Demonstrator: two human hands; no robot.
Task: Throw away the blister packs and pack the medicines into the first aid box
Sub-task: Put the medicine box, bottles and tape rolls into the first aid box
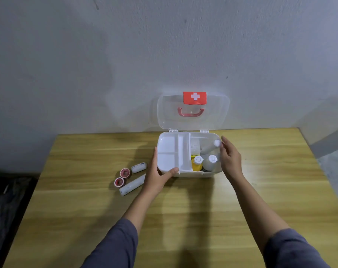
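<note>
The first aid box (pixel 207 174) stands open at the back of the table, its clear lid (pixel 193 120) upright with a red cross label. A white divided tray (pixel 174 151) fills the box's left half. My left hand (pixel 158 176) grips the tray's front left corner, thumb on its rim. In the right half stand a yellow bottle (pixel 196 164) and a white bottle (pixel 210 162). My right hand (pixel 230 159) is at the box's right rim, fingers around a blurred white bottle (pixel 212 147) lying tilted inside. No blister pack shows.
Left of the box on the wooden table (pixel 183 209) lie two white bandage rolls (pixel 132 184) and two red-cored tape rolls (pixel 125 173). A grey wall rises right behind the box. Dark floor lies beyond the table's left edge.
</note>
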